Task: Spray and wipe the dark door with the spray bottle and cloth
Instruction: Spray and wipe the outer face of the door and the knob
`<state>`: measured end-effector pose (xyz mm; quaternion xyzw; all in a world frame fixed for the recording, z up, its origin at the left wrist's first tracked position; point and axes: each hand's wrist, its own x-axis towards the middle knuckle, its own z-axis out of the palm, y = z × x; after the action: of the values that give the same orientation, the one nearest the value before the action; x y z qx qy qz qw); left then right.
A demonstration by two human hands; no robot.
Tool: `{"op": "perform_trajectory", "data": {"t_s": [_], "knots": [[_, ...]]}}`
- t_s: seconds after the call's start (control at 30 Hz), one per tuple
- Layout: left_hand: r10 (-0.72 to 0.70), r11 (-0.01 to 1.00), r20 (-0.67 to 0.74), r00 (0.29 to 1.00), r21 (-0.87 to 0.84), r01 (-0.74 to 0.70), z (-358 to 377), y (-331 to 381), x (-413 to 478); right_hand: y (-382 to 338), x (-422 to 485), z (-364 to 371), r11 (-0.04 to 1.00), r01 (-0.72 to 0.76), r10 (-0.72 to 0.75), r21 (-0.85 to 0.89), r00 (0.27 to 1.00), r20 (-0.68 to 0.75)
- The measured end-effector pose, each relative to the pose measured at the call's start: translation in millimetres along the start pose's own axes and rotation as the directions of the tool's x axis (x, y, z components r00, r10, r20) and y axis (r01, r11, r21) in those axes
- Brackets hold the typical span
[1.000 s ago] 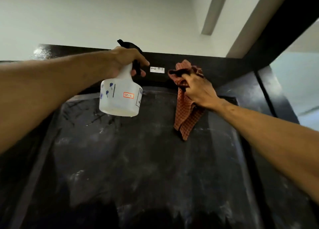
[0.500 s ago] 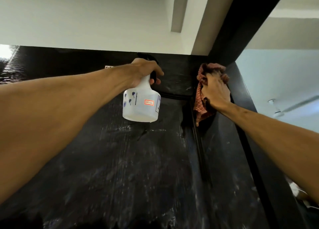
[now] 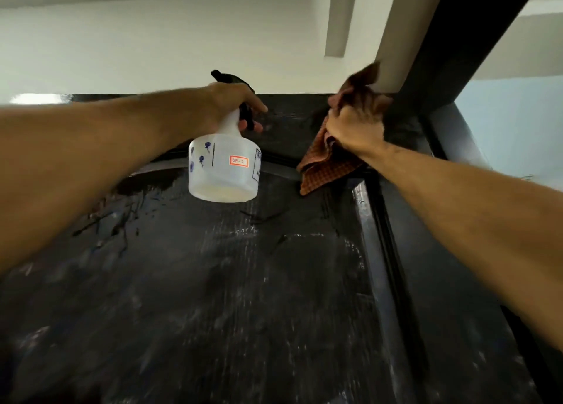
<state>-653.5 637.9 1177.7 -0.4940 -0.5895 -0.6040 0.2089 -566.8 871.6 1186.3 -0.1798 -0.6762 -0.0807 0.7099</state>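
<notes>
1. Left hand point(image 3: 233, 100): the fingers are curled round the neck of the bottle point(image 3: 224, 172) and grasp it. One finger lies across the black trigger point(image 3: 246, 118).
2. Bottle: it hangs upright below the left hand, in front of the upper part of the door point(image 3: 213, 281). Contact with the door cannot be confirmed. The body is translucent white, with an orange-bordered label point(image 3: 238, 161) and blue marks on its left side.
3. Right hand point(image 3: 356, 123): it is clenched on the bunched cloth point(image 3: 323, 166) and presses it against the dark frame point(image 3: 289, 123) at the top right corner of the door.
4. Cloth: red-brown check. One corner sticks up above the right hand. The rest hangs below the hand, over the top edge of the door.
5. Door: a dark surface filling the lower view. Pale smears and streaks cover the middle and right. Dark wet runs show at upper left, just beside the bottle.
6. Surroundings: a white wall point(image 3: 152, 47) stands above the frame.
</notes>
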Motion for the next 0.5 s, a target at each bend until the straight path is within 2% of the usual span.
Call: {"op": "perform_trajectory", "data": {"t_s": [0.03, 0.1, 0.13, 0.17, 0.23, 0.3, 0.33, 0.37, 0.4, 0.47, 0.5], "knots": [[-0.014, 1.0, -0.006, 1.0, 0.011, 0.014, -8.0, 0.6, -1.5, -28.0, -7.7, 6.4, 0.995, 0.101, -0.102, 0.023, 0.994, 0.041], [-0.035, 0.999, -0.016, 0.999, 0.034, 0.035, -24.0, -0.1, -2.1, -84.1, -25.8, 20.6, 0.924, 0.38, -0.382, 0.042, 0.911, 0.154], [-0.033, 0.999, -0.026, 0.999, 0.033, 0.034, -30.4, -1.3, -1.6, -103.7, -29.4, 26.4, 0.875, 0.482, -0.48, 0.035, 0.856, 0.194], [-0.031, 0.999, -0.033, 0.999, 0.037, 0.032, -34.9, -1.5, -1.0, -113.8, -26.0, 27.8, 0.851, 0.524, -0.519, 0.037, 0.826, 0.221], [-0.038, 0.996, -0.023, 0.999, 0.085, 0.04, -40.0, -2.5, 1.7, -108.4, -5.3, 25.5, 0.892, 0.45, -0.448, 0.048, 0.865, 0.225], [-0.058, 0.993, -0.01, 0.998, 0.1, 0.059, -44.4, -4.2, 3.0, -90.2, 11.1, 21.2, 0.965, 0.259, -0.262, 0.039, 0.955, 0.141], [-0.06, 0.994, -0.013, 0.998, 0.095, 0.061, -46.3, -4.6, 4.1, -85.6, 11.9, 22.9, 0.978, 0.202, -0.207, 0.052, 0.973, 0.107], [-0.06, 0.994, -0.016, 0.998, 0.093, 0.061, -46.2, -5.0, 4.5, -90.2, 4.2, 24.6, 0.974, 0.217, -0.223, 0.062, 0.969, 0.106], [-0.058, 0.994, -0.023, 0.998, 0.09, 0.06, -46.0, -5.2, 4.3, -102.4, -7.7, 26.6, 0.947, 0.314, -0.32, 0.069, 0.94, 0.115], [-0.051, 0.997, -0.032, 0.998, 0.058, 0.052, -42.0, -5.6, 4.2, -124.0, -33.1, 34.1, 0.841, 0.538, -0.541, 0.062, 0.83, 0.134], [-0.052, 0.998, -0.033, 0.998, 0.033, 0.053, -39.2, -5.7, 5.7, -125.3, -37.3, 33.9, 0.807, 0.586, -0.589, 0.067, 0.793, 0.158]]}}
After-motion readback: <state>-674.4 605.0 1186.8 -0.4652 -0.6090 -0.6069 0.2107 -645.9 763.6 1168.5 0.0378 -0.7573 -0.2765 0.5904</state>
